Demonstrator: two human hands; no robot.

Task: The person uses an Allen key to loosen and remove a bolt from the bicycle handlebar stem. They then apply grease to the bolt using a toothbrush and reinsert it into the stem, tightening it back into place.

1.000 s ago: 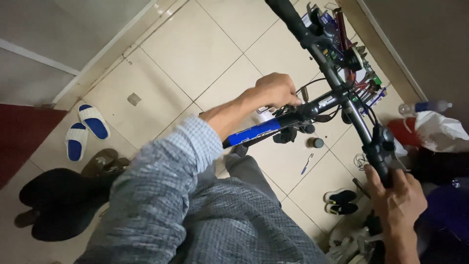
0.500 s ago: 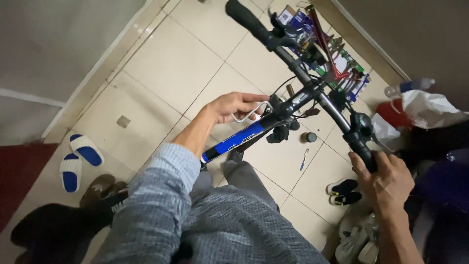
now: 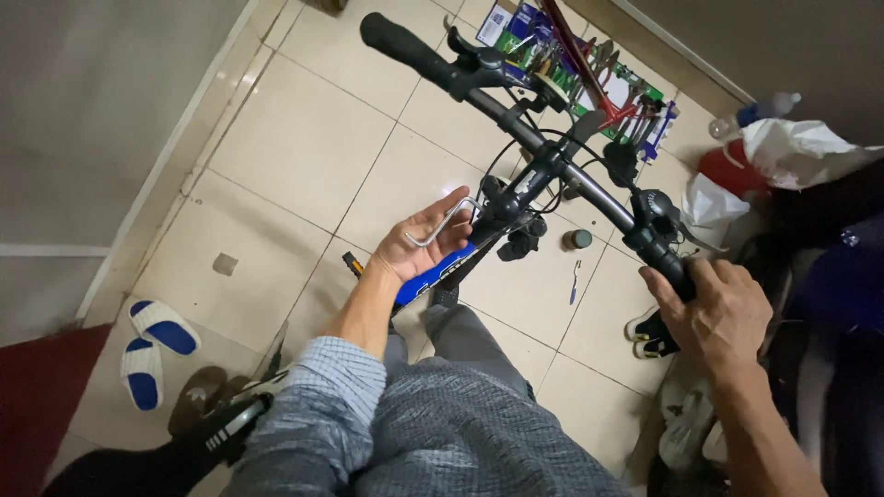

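I stand over a bicycle with a blue frame (image 3: 433, 279) and a black handlebar (image 3: 516, 124) that runs from upper left to lower right. My left hand (image 3: 424, 244) is turned palm up beside the stem (image 3: 516, 198), with a bent metal hex key (image 3: 442, 224) lying across its fingers and its short end toward the stem. My right hand (image 3: 718, 313) is wrapped around the right grip, just below the shifter and brake lever (image 3: 658, 221). The left grip (image 3: 396, 41) is free.
A tray of hand tools (image 3: 589, 74) lies on the tiled floor beyond the handlebar. A small round cap (image 3: 578, 238) and a thin tool (image 3: 573, 281) lie on the tiles below it. Blue-and-white slippers (image 3: 152, 350) sit at left, plastic bags (image 3: 783, 156) and a bottle (image 3: 755, 115) at right.
My left hand has come off the stem and turned palm up with the hex key in it. The view has shifted, so the handlebar sits lower and more centred. My right hand still grips the bar.
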